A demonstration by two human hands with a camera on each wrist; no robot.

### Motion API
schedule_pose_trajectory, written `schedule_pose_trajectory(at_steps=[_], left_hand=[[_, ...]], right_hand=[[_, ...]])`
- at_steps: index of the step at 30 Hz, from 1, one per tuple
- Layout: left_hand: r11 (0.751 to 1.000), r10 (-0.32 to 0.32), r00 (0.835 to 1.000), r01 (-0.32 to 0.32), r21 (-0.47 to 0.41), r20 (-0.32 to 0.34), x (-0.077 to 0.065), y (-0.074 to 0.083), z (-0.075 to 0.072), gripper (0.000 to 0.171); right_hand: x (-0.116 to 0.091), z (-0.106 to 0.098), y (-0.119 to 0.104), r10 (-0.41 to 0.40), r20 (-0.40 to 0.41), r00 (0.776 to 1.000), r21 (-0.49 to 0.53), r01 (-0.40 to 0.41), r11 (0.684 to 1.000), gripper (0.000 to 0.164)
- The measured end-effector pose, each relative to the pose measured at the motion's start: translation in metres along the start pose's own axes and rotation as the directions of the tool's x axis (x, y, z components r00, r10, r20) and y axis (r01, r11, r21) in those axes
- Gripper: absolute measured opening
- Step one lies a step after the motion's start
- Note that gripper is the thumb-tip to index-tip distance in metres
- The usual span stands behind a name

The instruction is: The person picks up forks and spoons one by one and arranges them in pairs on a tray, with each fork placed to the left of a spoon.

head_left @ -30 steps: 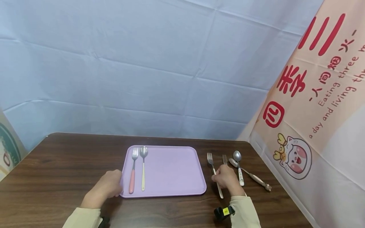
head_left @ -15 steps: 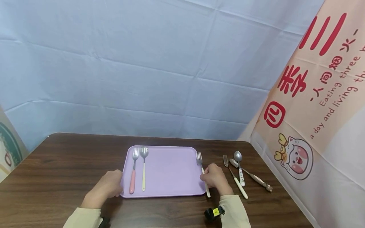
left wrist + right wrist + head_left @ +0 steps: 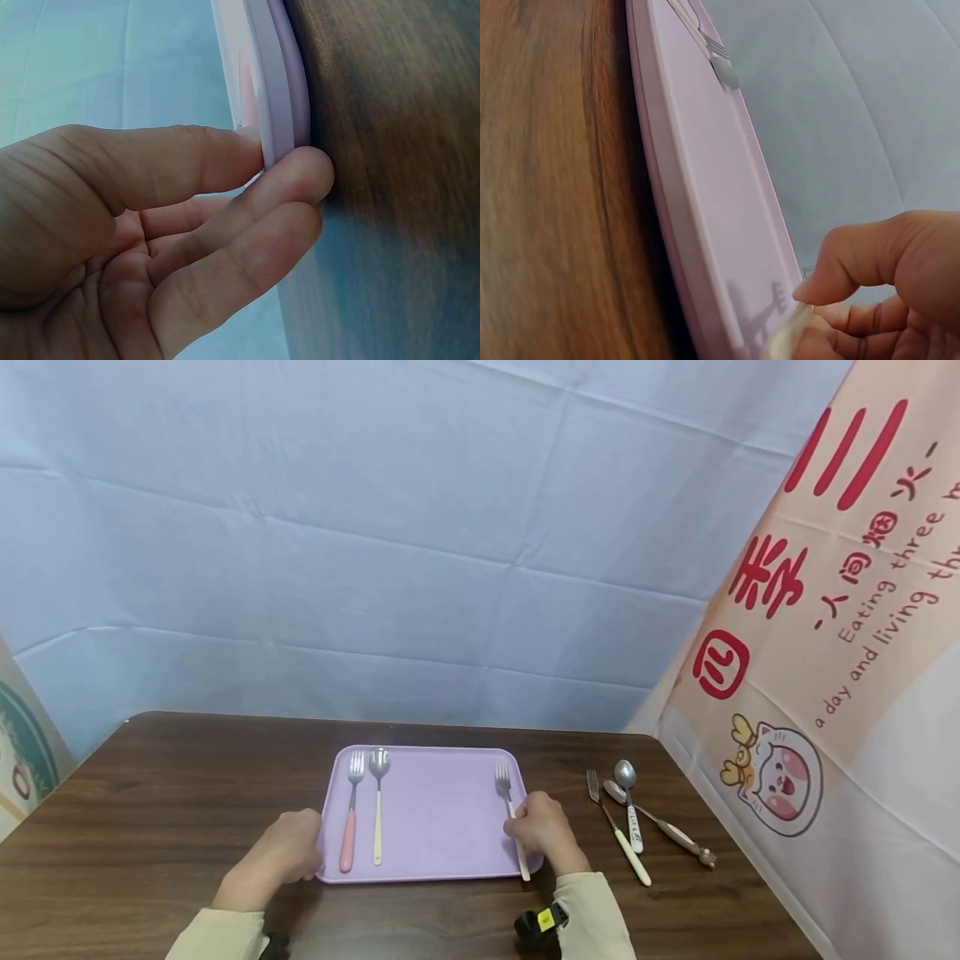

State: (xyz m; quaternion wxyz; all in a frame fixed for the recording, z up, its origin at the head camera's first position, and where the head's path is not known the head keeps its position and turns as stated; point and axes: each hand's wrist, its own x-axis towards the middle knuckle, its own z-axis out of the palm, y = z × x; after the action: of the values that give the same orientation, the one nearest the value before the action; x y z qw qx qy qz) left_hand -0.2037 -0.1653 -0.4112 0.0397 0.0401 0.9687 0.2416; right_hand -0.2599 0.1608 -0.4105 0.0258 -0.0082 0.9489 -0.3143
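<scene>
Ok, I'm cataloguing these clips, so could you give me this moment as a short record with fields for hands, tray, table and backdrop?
left hand: pinches the left edge of the lilac tray
right hand: holds a pale-handled fork over the tray's right side
on tray: pink-handled fork and yellow-handled spoon, side by side near its left edge
on table, right of tray: white-handled fork, printed-handle spoon and knob-ended spoon; the two spoons cross
backdrop: pale blue cloth, printed cloth at right
</scene>
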Motion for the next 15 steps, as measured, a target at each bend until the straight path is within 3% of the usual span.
schedule_pose_trajectory(at_steps=[6, 15], left_hand=[[1.000, -0.003, 1.000, 0.003, 0.000, 0.006, 0.000, 0.001, 0.000, 0.013], [1.000, -0.002, 1.000, 0.002, -0.019, 0.004, -0.001, 0.001, -0.001, 0.012]], right_hand=[[0.000, 0.008, -0.004, -0.021, -0.010, 1.000, 0.009, 0.021, 1.000, 0.029], [0.000, 0.018, -0.014, -0.049, -0.010, 0.999, 0.028, 0.049, 0.998, 0.028]])
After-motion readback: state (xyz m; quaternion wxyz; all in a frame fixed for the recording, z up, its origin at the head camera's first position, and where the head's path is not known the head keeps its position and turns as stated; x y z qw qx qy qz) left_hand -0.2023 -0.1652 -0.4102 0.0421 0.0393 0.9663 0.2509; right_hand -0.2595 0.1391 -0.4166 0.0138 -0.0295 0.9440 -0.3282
